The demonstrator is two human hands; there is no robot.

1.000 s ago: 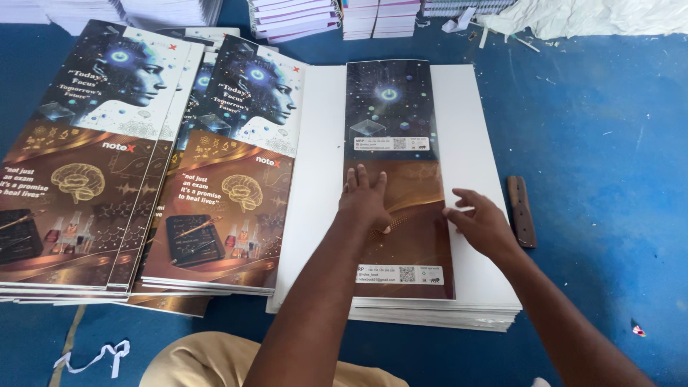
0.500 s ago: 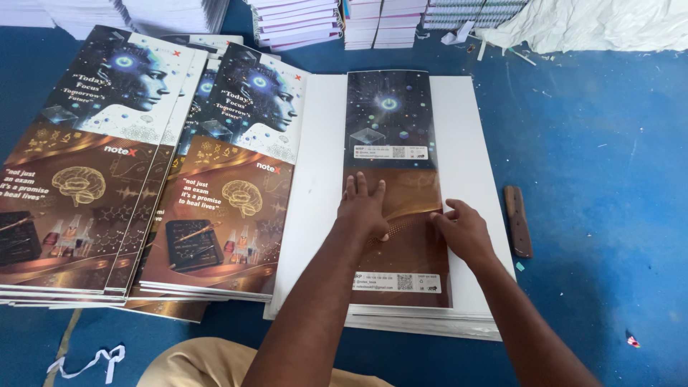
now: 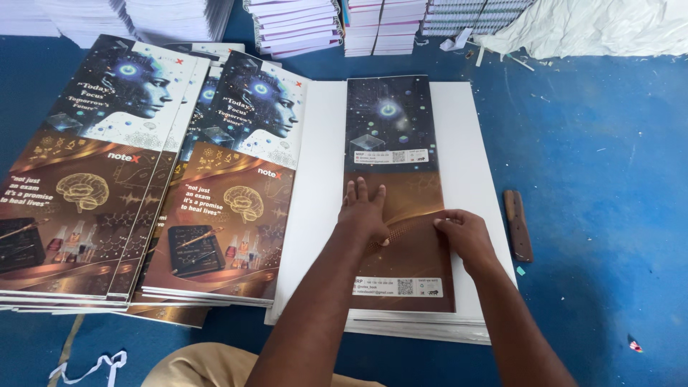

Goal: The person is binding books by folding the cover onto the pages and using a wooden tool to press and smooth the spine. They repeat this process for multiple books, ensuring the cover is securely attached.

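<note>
Glossy brown-and-black card, the folded cover (image 3: 398,193), lies long-ways on a white stack (image 3: 469,143) of sheets, which serves as the landmark. Only the head view shows this moment.

The cover sits down the middle of the stack, with bare white showing on both sides of it. The left hand (image 3: 364,213) lies flat on the cover's middle, fingers (image 3: 358,190) spread slightly apart and pointing away from the person, clamped on nothing, only pressing. The right hand (image 3: 464,236) rests at the cover's right edge, fingers curled together with the tips on or just under that edge; I cannot tell whether they pinch it.

Left of the stack, overlapping its left margin, lie fanned piles of printed covers (image 3: 229,186). Right of the stack, on the blue floor (image 3: 609,179), lies a dark brown tool (image 3: 518,226), apart from the stack. Beyond the stack's far edge stand bundles of notebooks (image 3: 301,25) and crumpled white cloth (image 3: 602,25).

Risks, as I judge them: the glossy card could slide under the flat palm and go askew on the stack, since nothing but pressure holds it. Uneven pressing at the right edge could give a crooked crease. The fanned covers, already overhanging, could be nudged by the left forearm and slip.
</note>
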